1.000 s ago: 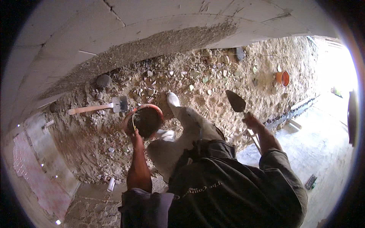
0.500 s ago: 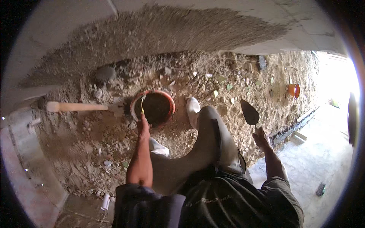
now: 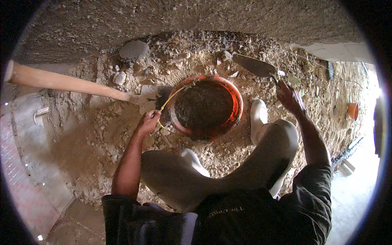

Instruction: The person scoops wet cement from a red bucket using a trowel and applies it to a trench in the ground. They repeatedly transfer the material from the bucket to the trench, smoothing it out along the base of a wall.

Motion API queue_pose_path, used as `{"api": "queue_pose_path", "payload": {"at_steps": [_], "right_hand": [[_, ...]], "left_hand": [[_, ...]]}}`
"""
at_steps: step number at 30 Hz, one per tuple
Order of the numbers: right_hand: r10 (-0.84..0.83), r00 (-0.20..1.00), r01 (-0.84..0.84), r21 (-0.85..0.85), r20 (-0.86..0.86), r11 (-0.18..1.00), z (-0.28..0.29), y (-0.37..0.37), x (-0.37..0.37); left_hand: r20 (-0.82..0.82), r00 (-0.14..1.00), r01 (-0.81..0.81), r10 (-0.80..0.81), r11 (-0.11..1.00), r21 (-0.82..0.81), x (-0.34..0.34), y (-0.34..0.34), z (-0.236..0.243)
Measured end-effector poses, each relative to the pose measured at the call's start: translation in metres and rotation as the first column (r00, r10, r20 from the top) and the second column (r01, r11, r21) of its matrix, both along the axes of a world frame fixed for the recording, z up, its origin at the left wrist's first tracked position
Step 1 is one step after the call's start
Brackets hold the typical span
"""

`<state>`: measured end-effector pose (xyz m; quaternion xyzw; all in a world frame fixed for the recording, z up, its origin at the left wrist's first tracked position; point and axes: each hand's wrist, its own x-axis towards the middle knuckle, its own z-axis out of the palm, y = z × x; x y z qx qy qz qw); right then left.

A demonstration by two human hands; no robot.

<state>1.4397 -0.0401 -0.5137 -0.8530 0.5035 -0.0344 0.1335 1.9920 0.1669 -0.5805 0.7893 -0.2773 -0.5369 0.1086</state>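
Observation:
My left hand (image 3: 150, 119) is closed on the yellow cord handle (image 3: 171, 96) of a wide orange bucket (image 3: 237, 109). The bucket sits on rubbly ground, with dark grey wet mix (image 3: 200, 104) inside. At its upper right, my right hand (image 3: 288, 93) grips a pointed trowel (image 3: 253, 65), its blade angled toward the wall above the bucket. My white boots (image 3: 258, 114) are on the ground to the bucket's lower right and below it.
A shovel with a wooden handle (image 3: 69, 83) lies left of the bucket. A rough wall base (image 3: 183, 16) runs along the top, with a flat stone (image 3: 134, 50) and a string line below it. A smaller orange bucket (image 3: 353, 110) stands at far right, near a bright floor.
My body has lowered, with knees bent. The bucket and shovel appear larger and nearer. The trowel has swung from pointing upward at the right to pointing leftward above the bucket.

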Motion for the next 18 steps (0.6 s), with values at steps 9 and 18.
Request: {"api": "queue_pose_path", "payload": {"at_steps": [9,18], "right_hand": [[-0.131,0.991,0.127,0.135,0.016,0.983,0.008,0.023,0.042],[0.174,0.824,-0.121,0.131,-0.539,0.984,0.108,0.04,0.129]], "left_hand": [[-0.49,0.868,0.063,-0.077,0.997,-0.045,0.008,-0.008,-0.021],[-0.486,0.874,-0.066,-0.008,0.989,-0.135,-0.004,0.014,-0.078]]}}
